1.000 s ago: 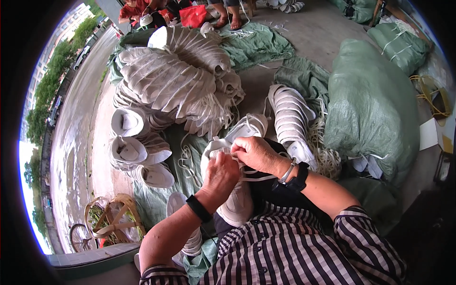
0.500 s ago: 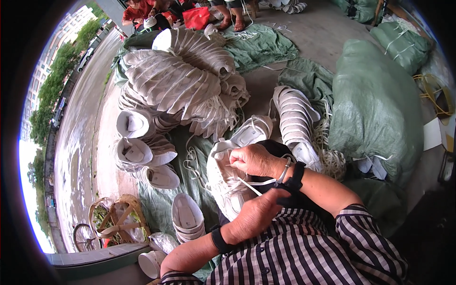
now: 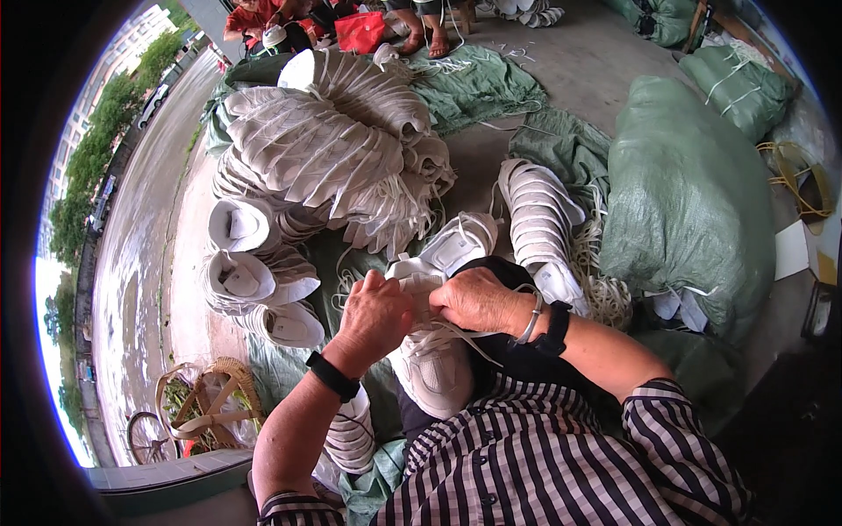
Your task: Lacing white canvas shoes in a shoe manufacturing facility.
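Observation:
A white lace-up sneaker (image 3: 431,375) rests on my lap, its toe toward me. My left hand (image 3: 375,317) is closed at the left side of its lacing area; the fingertips' hold is hidden. From the right, my right hand (image 3: 478,301) pinches the edge of the shoe beside the tongue. A loose white shoelace (image 3: 474,334) runs out below the right hand and across the dark cloth on my lap. Just beyond the hands lies another white shoe (image 3: 458,245), sole down and opening up.
Rows of nested white shoe uppers (image 3: 324,140) are heaped ahead. Further stacked shoes (image 3: 537,215) stand to the right, near a large green sack (image 3: 688,206). Left are more shoes (image 3: 241,276) and a woven basket (image 3: 215,399). Seated people (image 3: 263,22) work at the far end.
My left hand has let the lace end drop and moved forward and left to the shoe's far left side. The right hand stays at the shoe. More of the toe now shows.

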The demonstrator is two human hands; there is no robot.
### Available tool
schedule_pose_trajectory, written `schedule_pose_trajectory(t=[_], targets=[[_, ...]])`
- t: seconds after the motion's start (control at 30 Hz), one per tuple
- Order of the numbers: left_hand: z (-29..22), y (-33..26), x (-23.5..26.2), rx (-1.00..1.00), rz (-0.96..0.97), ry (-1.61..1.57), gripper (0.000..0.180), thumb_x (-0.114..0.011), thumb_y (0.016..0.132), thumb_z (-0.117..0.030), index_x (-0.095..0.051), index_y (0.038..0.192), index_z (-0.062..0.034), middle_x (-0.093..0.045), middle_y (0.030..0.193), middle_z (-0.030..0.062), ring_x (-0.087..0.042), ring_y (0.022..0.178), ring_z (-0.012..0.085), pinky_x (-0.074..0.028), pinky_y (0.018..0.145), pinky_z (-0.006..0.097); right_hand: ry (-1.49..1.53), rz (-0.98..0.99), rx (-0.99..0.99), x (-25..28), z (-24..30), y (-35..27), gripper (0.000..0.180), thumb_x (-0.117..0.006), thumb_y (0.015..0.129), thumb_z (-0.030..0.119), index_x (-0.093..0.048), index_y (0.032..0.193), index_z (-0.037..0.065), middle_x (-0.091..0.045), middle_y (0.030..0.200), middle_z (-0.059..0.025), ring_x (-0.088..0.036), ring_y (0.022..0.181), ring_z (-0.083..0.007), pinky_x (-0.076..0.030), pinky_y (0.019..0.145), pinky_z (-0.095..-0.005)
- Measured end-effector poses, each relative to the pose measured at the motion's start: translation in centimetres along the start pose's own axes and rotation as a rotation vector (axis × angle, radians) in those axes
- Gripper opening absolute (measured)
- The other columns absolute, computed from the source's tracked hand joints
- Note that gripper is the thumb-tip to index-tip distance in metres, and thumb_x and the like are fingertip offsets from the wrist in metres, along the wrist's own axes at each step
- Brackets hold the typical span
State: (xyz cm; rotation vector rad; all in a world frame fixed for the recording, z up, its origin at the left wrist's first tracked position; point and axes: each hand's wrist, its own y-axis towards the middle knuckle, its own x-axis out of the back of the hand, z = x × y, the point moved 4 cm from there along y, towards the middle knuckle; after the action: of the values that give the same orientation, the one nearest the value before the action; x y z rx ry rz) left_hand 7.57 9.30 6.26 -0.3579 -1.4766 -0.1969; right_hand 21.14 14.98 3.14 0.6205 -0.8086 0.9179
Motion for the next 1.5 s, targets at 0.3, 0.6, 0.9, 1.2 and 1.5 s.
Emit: schedule_pose_trajectory(t=[0.3, 0.6, 0.9, 1.2, 1.5], targets=[[0.1, -0.8, -0.4, 0.083, -0.097, -0.244, 0.008, -0.063, 0.068, -0.019, -0.066, 0.073, -0.014, -0.054, 0.09, 0.0052, -0.045, 0.098, 0.0294, -0.04, 0.081, 0.041, 0.169, -0.063, -0.195, -1.2, 0.3, -0.8, 0.012, -0.058, 0.079, 0.015, -0.061, 0.083, 0.004, -0.065, 0.08, -0.0149, -0.064, 0.078, -0.0337, -0.05, 0.068, -0.0423], [-0.1, -0.5, -0.5, 0.091, -0.02, -0.309, 0.016, -0.06, 0.071, -0.027, -0.068, 0.074, -0.0131, -0.055, 0.092, 0.0089, -0.043, 0.102, 0.0307, -0.039, 0.087, 0.043, 0.171, -0.243, -0.183, -3.0, 0.5, -1.5, 0.005, -0.058, 0.076, 0.009, -0.061, 0.079, 0.006, -0.064, 0.074, -0.0133, -0.063, 0.075, -0.0318, -0.05, 0.064, -0.0408], [0.1, -1.5, -0.3, 0.032, -0.436, -0.555, 0.009, -0.071, 0.068, -0.016, -0.066, 0.071, -0.0105, -0.057, 0.078, 0.0045, -0.051, 0.083, 0.0245, -0.039, 0.078, 0.036, 0.163, -0.477, -0.173, 0.6, 0.3, -3.0, 0.022, -0.06, 0.081, 0.024, -0.061, 0.08, 0.002, -0.063, 0.075, -0.0153, -0.063, 0.076, -0.0336, -0.05, 0.067, -0.0414], [-3.4, -5.6, -2.3, 0.589, 0.257, -1.85, 0.032, -0.054, 0.092, -0.03, -0.063, 0.078, -0.0033, -0.052, 0.061, -0.0029, -0.044, 0.053, 0.0061, -0.038, 0.053, 0.022, 0.14, -0.203, -0.169, -1.9, 1.2, -4.5, 0.018, -0.067, 0.077, 0.022, -0.06, 0.076, 0.005, -0.06, 0.074, -0.0092, -0.062, 0.07, -0.0299, -0.05, 0.062, -0.0368], [0.7, -8.2, -3.2, 0.38, -0.353, -2.261, 0.029, -0.052, 0.092, -0.027, -0.064, 0.096, -0.0008, -0.048, 0.064, -0.0013, -0.047, 0.059, 0.0093, -0.046, 0.068, 0.027, 1.436, 0.194, -0.484, -2.4, -0.7, -5.6, 0.025, -0.053, 0.092, 0.025, -0.058, 0.091, 0.001, -0.062, 0.067, -0.0055, -0.047, 0.042, -0.0048, -0.033, 0.037, -0.0174]])
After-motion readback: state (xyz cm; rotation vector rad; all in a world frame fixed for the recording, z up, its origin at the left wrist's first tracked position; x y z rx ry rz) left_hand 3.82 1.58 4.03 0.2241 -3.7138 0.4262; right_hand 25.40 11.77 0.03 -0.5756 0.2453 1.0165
